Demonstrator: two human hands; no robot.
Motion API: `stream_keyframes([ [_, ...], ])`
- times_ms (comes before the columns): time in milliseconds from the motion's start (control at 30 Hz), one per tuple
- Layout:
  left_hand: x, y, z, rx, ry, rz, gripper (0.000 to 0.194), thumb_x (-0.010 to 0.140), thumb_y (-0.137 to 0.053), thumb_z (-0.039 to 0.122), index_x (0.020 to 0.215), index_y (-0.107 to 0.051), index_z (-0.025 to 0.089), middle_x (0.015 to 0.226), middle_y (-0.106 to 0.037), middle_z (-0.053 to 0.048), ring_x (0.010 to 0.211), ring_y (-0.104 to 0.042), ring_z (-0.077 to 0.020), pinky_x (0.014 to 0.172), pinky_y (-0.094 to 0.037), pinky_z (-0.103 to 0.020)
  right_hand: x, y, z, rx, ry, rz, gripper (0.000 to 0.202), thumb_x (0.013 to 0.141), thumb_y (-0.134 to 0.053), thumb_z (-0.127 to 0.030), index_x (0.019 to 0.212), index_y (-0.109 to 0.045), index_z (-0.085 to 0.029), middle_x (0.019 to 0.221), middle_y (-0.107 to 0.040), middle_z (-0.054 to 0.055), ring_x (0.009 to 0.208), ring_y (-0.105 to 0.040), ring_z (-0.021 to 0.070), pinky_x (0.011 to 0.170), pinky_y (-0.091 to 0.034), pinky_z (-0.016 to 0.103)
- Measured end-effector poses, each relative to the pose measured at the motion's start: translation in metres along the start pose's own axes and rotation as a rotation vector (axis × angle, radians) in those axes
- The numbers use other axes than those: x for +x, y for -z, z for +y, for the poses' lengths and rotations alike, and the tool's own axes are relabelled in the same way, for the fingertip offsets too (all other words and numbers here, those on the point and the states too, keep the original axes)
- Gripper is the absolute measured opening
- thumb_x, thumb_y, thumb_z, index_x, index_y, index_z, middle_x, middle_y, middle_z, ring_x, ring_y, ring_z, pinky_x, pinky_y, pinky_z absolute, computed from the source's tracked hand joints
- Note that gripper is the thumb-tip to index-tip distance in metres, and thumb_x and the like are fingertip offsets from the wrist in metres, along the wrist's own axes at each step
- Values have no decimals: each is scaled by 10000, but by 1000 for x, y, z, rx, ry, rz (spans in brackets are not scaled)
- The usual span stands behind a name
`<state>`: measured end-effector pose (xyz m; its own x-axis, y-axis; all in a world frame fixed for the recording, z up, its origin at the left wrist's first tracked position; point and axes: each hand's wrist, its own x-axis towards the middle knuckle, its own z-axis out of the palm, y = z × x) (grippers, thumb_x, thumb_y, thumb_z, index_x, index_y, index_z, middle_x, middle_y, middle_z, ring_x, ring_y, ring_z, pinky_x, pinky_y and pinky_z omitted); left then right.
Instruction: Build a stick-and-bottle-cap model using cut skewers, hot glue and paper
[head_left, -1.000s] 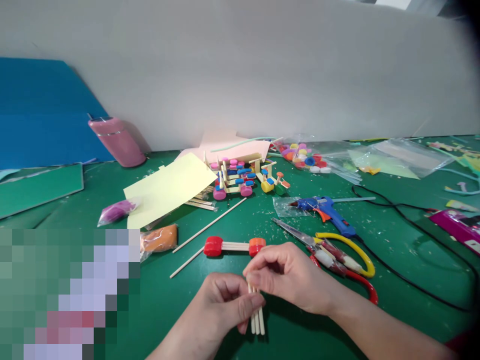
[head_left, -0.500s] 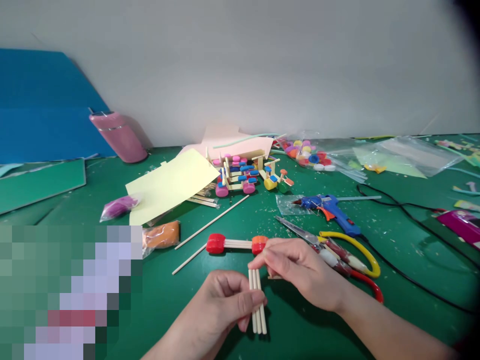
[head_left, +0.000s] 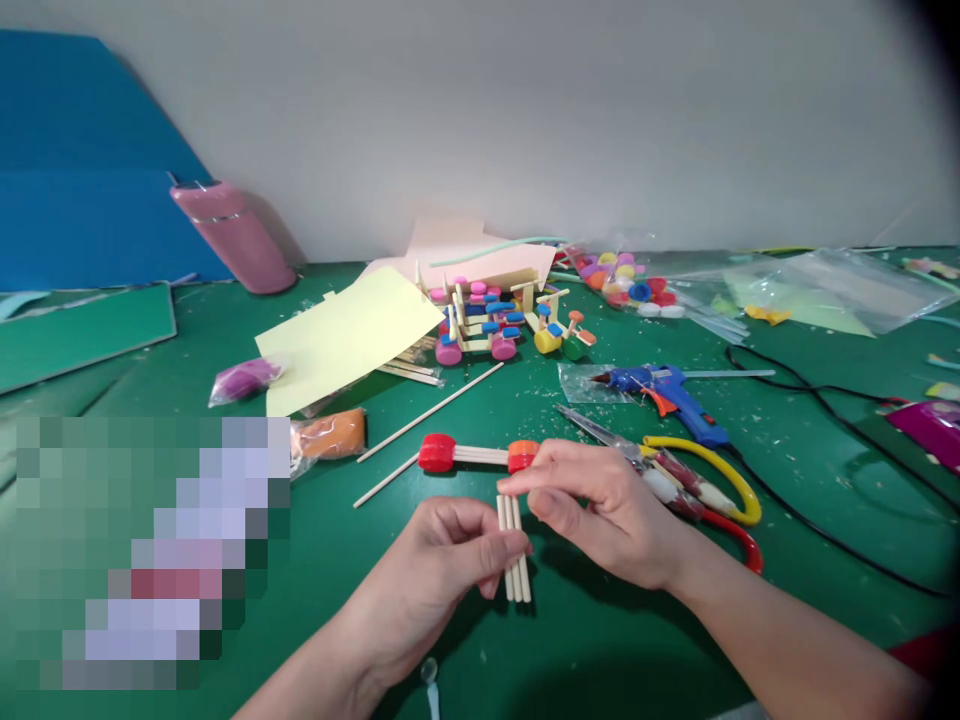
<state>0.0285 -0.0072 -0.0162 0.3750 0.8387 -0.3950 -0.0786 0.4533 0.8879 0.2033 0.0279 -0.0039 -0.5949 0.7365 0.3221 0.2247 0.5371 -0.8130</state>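
Note:
My left hand (head_left: 457, 550) pinches three short wooden sticks (head_left: 518, 585) side by side between thumb and fingers, with their lower ends sticking out below. At their top ends rests the outstretched index fingertip of my right hand (head_left: 607, 500); its thumb is apart from the sticks and its other fingers are partly hidden. Just behind the hands lies a piece made of parallel sticks (head_left: 480, 456), with a red cap (head_left: 436, 453) at its left end and an orange-red cap (head_left: 523, 456) at its right, partly covered by my right hand. Long thin sticks (head_left: 431, 412) lie to the left.
A blue glue gun (head_left: 679, 400) with a black cord (head_left: 795, 535) lies right, near scissors with yellow and red handles (head_left: 739, 480). Farther back are small stick-and-cap models (head_left: 480, 335), bagged caps (head_left: 622, 280), yellow paper (head_left: 345, 340) and a pink bottle (head_left: 240, 235). Bagged orange clay (head_left: 334, 435) lies left.
The view has tilted down slightly, so things sit higher in the picture. My right thumb has moved away from the index finger. The left hand still holds the sticks.

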Motion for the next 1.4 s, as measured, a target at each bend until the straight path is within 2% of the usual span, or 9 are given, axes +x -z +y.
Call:
stream_keyframes([
  [67,-1,3,3,259,-88,59,320,757,-577,341,508,-515,150,488,-435,39,488,-348,-82,474,-266,-220,2,1,0,-31,-47,57,245,893,-445,-267,938,-663,-166,690,-591,14,643,-523,121,596,-414,232],
  [200,0,9,3,946,-394,304,259,818,-473,275,626,-597,151,569,-514,-3,537,-438,-123,512,-334,-236,4,2,2,-73,-112,131,273,910,-407,-278,913,-659,-175,706,-616,18,644,-538,130,625,-425,253],
  [300,4,12,-4,1342,-544,316,284,837,-413,211,654,-620,147,607,-570,-46,591,-512,-169,571,-394,-278,4,2,4,-100,-135,161,285,913,-401,-285,866,-661,-177,752,-646,28,678,-556,139,698,-436,277],
  [533,11,8,-8,1650,-524,312,280,839,-417,177,662,-634,160,587,-586,-53,559,-552,-209,539,-428,-327,4,1,8,-109,-153,239,265,909,-414,-272,886,-665,-191,807,-669,31,743,-583,153,725,-436,283],
  [733,10,11,-9,1575,-601,338,309,860,-395,201,658,-625,155,566,-568,-50,546,-541,-207,525,-422,-325,5,1,8,-98,-144,241,266,902,-423,-270,788,-648,-185,716,-629,13,683,-562,138,764,-423,290],
  [900,2,9,-3,1313,-714,412,246,854,-418,212,751,-628,135,622,-571,-53,576,-523,-177,564,-414,-288,4,1,6,-67,-154,226,231,888,-444,-259,805,-646,-183,702,-602,17,708,-555,144,707,-431,271],
  [1033,-3,1,5,960,-533,277,262,848,-437,244,660,-591,146,573,-546,-16,524,-489,-122,504,-383,-207,1,-6,0,81,-204,130,204,837,-530,-293,978,-629,-183,708,-546,-1,592,-484,107,553,-414,222],
  [1167,-4,-3,9,686,-336,129,284,815,-480,310,629,-603,135,580,-555,-18,547,-469,-122,511,-364,-203,0,-14,-4,197,-215,30,163,835,-535,-305,812,-629,-173,680,-539,-9,591,-455,97,521,-368,203],
  [1400,-3,-3,5,256,-162,81,358,790,-532,410,568,-579,133,495,-392,40,503,-327,-83,474,-256,-206,0,-14,-1,308,-258,64,222,872,-483,-301,694,-513,-173,648,-469,-34,592,-415,89,534,-329,206],
])
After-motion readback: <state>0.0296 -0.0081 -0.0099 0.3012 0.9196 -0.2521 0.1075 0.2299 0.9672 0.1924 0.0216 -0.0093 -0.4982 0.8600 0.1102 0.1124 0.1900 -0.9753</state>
